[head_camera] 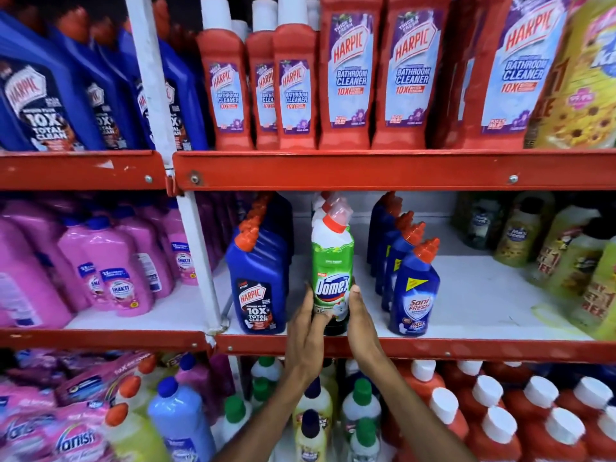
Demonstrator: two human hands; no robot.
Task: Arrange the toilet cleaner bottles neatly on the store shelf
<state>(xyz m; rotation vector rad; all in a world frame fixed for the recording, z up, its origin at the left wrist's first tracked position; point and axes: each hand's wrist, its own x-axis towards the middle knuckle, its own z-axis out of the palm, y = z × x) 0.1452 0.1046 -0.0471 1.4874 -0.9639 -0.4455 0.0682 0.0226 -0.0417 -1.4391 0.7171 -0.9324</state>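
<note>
green bottle [331, 265] upright at front edge of middle shelf [466, 348], between blue bottle [258, 281] and dark-blue bottle [413, 291] | left hand [308, 323] flat against its left side | right hand [361, 323] flat against its right side, both clasping it

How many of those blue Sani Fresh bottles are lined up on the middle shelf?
4 visible. The front Sani Fresh bottle stands at the shelf edge, right of the Domex bottle; three more queue behind it. Others may be hidden.

Glossy moulded plastic with a slick printed label is seen on the Domex bottle [332, 268], above the painted metal shelf edge [466, 349], chipped and scuffed.
</note>
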